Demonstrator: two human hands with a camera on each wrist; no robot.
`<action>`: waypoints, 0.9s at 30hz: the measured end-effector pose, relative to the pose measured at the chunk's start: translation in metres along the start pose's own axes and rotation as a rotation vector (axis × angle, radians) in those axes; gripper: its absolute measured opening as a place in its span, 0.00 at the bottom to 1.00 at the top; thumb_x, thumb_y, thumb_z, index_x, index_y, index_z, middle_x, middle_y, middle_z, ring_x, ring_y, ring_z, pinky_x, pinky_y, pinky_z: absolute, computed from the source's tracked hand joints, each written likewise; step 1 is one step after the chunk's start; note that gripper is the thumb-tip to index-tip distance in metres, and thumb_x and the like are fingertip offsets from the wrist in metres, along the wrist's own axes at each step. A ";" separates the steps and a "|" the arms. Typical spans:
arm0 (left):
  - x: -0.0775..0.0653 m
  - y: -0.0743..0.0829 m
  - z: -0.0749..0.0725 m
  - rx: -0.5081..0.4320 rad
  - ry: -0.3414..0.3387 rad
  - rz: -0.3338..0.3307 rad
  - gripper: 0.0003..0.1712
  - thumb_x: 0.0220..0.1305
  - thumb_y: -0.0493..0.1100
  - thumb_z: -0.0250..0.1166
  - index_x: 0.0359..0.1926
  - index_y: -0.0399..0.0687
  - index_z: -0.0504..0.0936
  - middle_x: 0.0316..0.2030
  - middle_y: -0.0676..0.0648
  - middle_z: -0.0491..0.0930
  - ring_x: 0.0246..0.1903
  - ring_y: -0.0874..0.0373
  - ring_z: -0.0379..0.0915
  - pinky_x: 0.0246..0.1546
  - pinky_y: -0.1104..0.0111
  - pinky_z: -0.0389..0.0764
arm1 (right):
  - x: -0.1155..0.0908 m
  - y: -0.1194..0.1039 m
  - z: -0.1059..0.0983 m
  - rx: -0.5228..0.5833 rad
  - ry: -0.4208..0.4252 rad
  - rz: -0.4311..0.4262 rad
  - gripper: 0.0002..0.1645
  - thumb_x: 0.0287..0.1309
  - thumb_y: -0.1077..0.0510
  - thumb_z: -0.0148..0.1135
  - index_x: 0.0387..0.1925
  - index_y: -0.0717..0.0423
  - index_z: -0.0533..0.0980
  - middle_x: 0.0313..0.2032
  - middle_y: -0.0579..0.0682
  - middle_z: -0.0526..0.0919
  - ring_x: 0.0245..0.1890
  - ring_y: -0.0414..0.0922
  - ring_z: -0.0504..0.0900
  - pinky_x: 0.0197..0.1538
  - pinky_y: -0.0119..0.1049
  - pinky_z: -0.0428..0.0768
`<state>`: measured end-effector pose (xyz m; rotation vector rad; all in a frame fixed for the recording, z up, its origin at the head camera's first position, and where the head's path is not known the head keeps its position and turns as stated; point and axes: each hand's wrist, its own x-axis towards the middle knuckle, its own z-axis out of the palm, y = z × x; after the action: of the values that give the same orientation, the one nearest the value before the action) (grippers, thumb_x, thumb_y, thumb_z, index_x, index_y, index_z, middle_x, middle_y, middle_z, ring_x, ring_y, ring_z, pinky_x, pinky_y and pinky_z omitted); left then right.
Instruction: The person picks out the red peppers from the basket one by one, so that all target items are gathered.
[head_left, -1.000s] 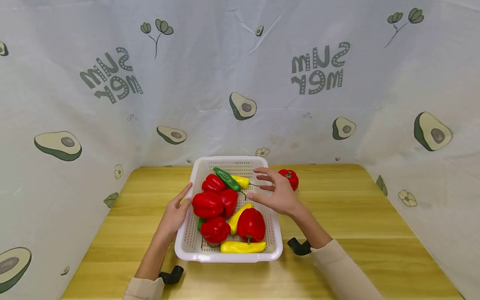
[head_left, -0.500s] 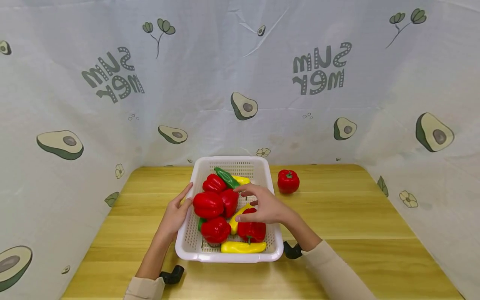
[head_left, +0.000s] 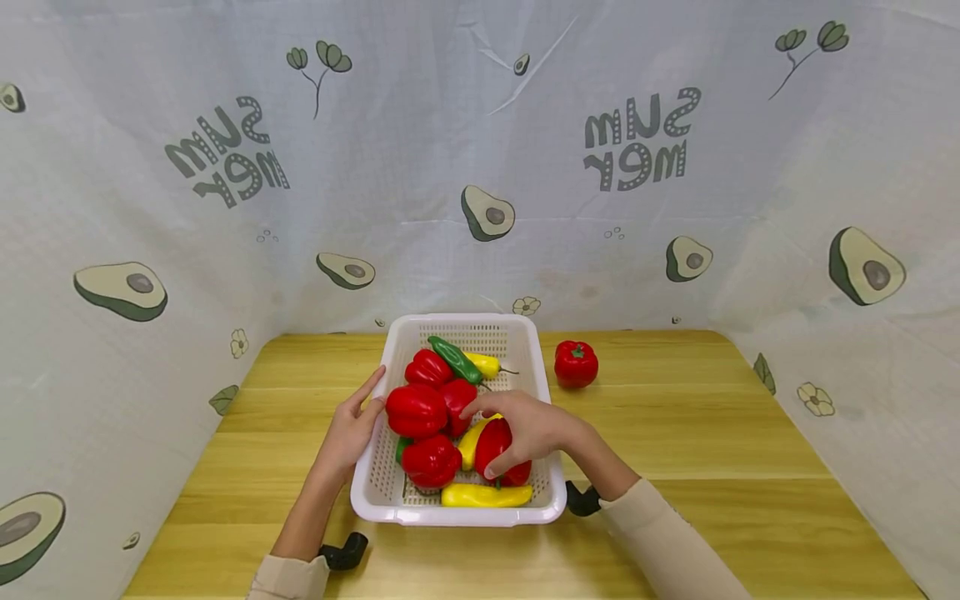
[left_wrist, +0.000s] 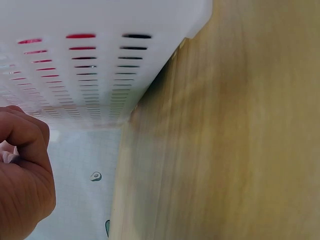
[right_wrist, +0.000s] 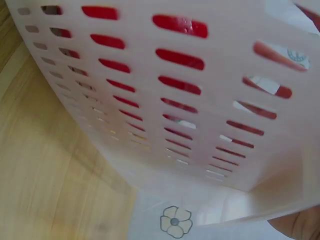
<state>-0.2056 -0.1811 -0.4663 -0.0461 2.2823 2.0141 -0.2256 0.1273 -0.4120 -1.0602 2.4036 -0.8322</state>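
Observation:
A white plastic basket [head_left: 472,517] holds red bell peppers, yellow peppers [head_left: 486,496] and a green pepper [head_left: 454,358]. My left hand [head_left: 355,429] grips its left rim, the thumb on the rim and the fingers along the outer wall. In the left wrist view that hand [left_wrist: 22,170] shows bent beside the slotted wall [left_wrist: 105,20]. Inside the basket, my right hand [head_left: 536,425] curls over a red bell pepper [head_left: 491,443] at the right, with the thumb across its front. Its other fingers are mostly hidden. The right wrist view shows mainly the basket's slotted side [right_wrist: 145,100].
Another red bell pepper [head_left: 576,364] stands on the wooden table [head_left: 675,433], right of the basket. Several red peppers [head_left: 416,410] are heaped in the basket's left half. A printed sheet [head_left: 420,150] hangs behind and along both sides of the table.
My right hand has come down and towards me from above the basket's right side, onto the red bell pepper. My left hand and the basket have stayed in place.

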 end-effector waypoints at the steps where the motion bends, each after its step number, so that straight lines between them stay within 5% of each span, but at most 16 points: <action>1: 0.000 0.000 0.000 -0.001 0.001 -0.001 0.30 0.81 0.48 0.53 0.77 0.76 0.63 0.74 0.39 0.68 0.54 0.37 0.84 0.40 0.45 0.89 | 0.000 0.000 0.000 -0.008 -0.013 -0.005 0.43 0.44 0.49 0.83 0.64 0.48 0.76 0.61 0.47 0.81 0.62 0.51 0.76 0.62 0.46 0.82; 11: -0.002 0.002 0.002 0.000 0.015 -0.007 0.29 0.80 0.49 0.54 0.77 0.76 0.63 0.73 0.38 0.68 0.55 0.36 0.83 0.40 0.46 0.89 | 0.000 0.000 -0.001 -0.101 -0.120 0.009 0.36 0.46 0.56 0.81 0.60 0.47 0.81 0.60 0.42 0.84 0.55 0.39 0.77 0.60 0.38 0.80; 27: -0.001 0.001 0.001 -0.001 0.021 -0.004 0.30 0.80 0.49 0.54 0.77 0.76 0.63 0.72 0.38 0.70 0.53 0.37 0.84 0.40 0.47 0.90 | -0.001 0.007 -0.005 0.039 -0.046 -0.111 0.33 0.48 0.47 0.80 0.58 0.48 0.84 0.53 0.39 0.78 0.58 0.42 0.73 0.61 0.36 0.80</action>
<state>-0.2046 -0.1799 -0.4658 -0.0726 2.2913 2.0225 -0.2318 0.1335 -0.4129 -1.1934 2.2985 -0.8782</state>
